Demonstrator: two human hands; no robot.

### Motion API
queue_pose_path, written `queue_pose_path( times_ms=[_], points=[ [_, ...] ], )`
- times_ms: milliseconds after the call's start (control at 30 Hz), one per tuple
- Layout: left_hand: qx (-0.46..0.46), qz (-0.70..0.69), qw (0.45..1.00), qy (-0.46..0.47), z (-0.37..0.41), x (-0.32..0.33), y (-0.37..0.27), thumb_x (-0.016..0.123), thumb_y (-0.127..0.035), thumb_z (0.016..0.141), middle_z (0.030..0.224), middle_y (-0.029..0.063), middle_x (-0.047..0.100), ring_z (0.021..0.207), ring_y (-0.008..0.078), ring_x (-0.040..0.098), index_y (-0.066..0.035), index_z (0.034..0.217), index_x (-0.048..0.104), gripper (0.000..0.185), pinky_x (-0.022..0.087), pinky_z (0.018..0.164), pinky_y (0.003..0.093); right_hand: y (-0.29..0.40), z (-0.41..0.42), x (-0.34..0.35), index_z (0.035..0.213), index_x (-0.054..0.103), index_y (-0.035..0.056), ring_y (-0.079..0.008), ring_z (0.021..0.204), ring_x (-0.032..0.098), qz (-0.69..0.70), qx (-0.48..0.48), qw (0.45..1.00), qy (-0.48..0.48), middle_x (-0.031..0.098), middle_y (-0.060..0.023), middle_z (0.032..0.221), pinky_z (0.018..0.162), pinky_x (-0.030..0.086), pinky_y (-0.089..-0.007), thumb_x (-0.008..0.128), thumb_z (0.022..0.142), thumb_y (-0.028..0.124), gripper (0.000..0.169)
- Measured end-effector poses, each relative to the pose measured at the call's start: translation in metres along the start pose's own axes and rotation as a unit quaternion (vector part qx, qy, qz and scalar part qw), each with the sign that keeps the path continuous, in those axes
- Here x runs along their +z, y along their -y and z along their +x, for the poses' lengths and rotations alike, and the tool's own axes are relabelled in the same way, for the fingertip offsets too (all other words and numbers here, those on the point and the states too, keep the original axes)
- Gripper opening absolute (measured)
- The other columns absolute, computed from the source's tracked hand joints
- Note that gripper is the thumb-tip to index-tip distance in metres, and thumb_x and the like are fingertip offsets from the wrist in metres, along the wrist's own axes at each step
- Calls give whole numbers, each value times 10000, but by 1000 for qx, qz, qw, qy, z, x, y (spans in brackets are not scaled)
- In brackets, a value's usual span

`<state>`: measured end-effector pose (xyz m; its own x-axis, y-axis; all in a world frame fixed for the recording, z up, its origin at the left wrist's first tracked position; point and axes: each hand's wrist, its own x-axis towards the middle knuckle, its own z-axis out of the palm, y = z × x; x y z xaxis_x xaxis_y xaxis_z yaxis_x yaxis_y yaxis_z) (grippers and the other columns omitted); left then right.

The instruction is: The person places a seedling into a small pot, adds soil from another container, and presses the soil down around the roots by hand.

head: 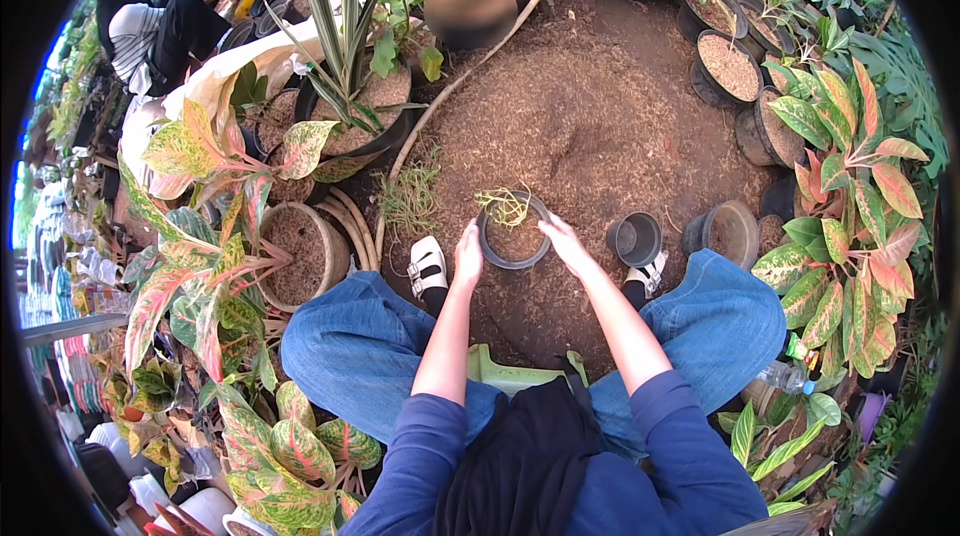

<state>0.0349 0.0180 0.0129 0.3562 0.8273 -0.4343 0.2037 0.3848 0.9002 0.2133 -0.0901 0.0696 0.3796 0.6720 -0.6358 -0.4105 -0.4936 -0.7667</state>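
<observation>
Between my two hands is a dark round plastic plant pot (517, 264) with brown soil or growing mix inside. A tangle of thin yellow-green stems (508, 207) lies over the pot's far side and rim. My left hand (470, 251) presses against the left wall of the pot. On the opposite wall, my right hand (564, 238) rests with its fingers along the outside. Whether the pot touches the ground cannot be told. A second dark pot (636, 242) stands to the right, near my right sandal (655, 269).
Loose brown soil mix (577, 115) covers the ground ahead. A hose (435, 108) curves along the left, beside pulled green weeds (409, 198). Potted aglaonemas (870, 183) and soil-filled pots (727, 69) line the right. Another person (161, 25) sits at the far left among pots.
</observation>
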Motion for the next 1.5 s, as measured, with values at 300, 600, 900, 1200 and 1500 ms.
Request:
queue_pose_path(
  times_ms=[300,600,900,1200,1500],
  points=[
    [-36,-46,996,65,-33,12,-32,331,24,910,1235,105,511,1013,233,581,-129,1370,321,484,585,691,350,-22,8,-6,1256,433,16,-252,842,626,-129,-45,989,-50,606,-180,1020,654,526,-326,512,821,22,442],
    [-77,44,996,29,-23,11,-31,350,0,917,1172,114,549,885,216,628,-78,1324,393,416,593,612,295,9,0,21,1044,501,-7,-166,541,570,-306,-340,862,-219,599,-104,719,508,490,-287,586,777,-6,280],
    [-4,224,974,-17,-48,11,-46,402,-40,858,687,179,645,588,275,655,-50,1237,508,394,534,563,364,-14,14,45,1122,488,3,-101,565,549,-73,-5,996,-53,570,-47,766,438,484,-246,549,788,-26,342],
    [201,504,840,3,-49,24,-84,709,-308,680,920,54,635,946,220,551,-99,930,653,331,337,836,402,-17,10,40,1068,593,26,-138,777,557,-21,-64,998,16,583,-88,957,626,516,-276,398,752,-101,392],
    [177,582,793,27,-51,36,-69,716,-323,677,817,66,635,878,213,543,-85,840,628,301,327,818,390,-26,7,31,942,643,0,-183,794,629,-204,-163,965,33,661,-141,832,689,493,-281,406,715,-108,346]
  ],
)
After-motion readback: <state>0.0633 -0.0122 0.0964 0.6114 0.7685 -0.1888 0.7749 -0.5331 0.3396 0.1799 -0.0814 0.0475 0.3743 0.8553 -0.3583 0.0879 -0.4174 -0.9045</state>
